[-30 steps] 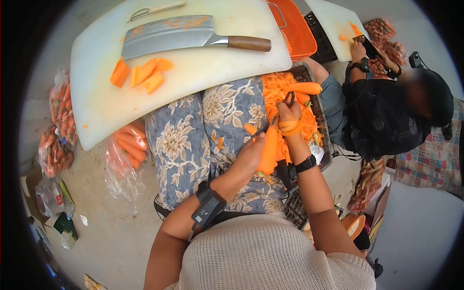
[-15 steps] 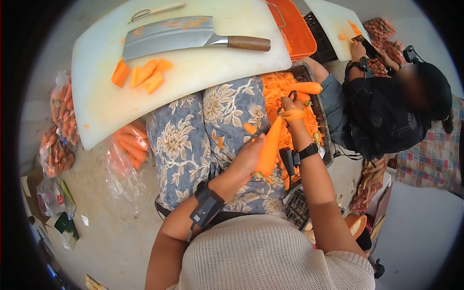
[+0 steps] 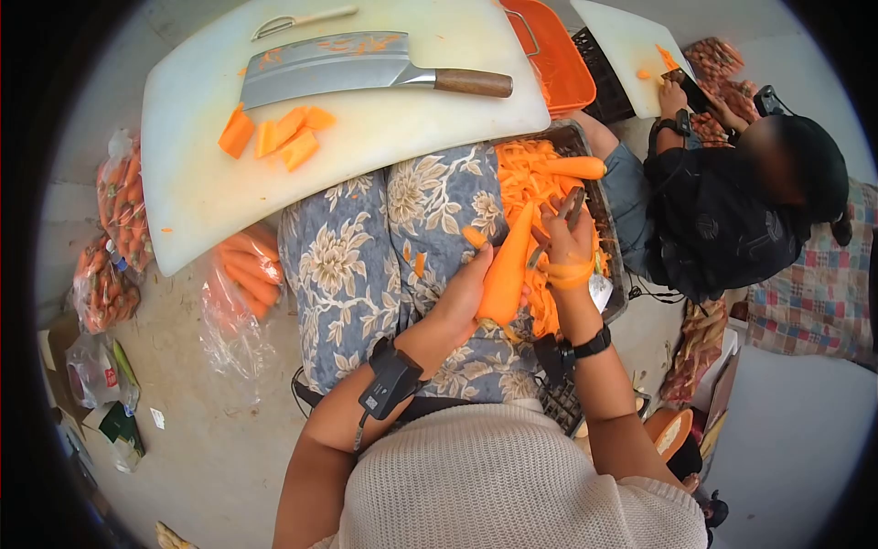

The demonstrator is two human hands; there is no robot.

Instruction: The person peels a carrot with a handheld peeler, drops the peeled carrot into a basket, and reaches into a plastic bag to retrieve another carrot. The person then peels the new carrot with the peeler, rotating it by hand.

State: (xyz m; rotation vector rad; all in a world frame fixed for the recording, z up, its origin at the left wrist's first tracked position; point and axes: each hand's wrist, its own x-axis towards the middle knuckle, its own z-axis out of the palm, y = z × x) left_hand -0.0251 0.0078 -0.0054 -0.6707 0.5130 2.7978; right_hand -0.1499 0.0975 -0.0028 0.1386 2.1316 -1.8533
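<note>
My left hand [image 3: 465, 288] is closed around the thick end of a large peeled carrot [image 3: 508, 270], whose narrow end points away from me. Close at its right side, my right hand [image 3: 567, 240] grips a dark-handled peeler [image 3: 573, 209]; part of the tool is hidden by the fingers. A curl of carrot peel [image 3: 569, 276] lies across the right wrist. Below both hands, a dark crate [image 3: 615, 215] holds a heap of orange peelings [image 3: 523, 163], with a whole carrot [image 3: 572, 167] on top.
On a white cutting board [image 3: 366, 146] lie a cleaver [image 3: 329, 69], several carrot chunks [image 3: 291, 137] and another peeler [image 3: 302, 20]. Behind the crate stands an orange tub [image 3: 558, 64]. Bagged carrots [image 3: 247, 270] rest at left. At right, a co-worker [image 3: 732, 201] cuts on another board [image 3: 631, 55].
My right hand has slid nearer to me along the carrot with the peeler, and its wrist has turned. The carrot stays in my left hand, slightly shifted.
</note>
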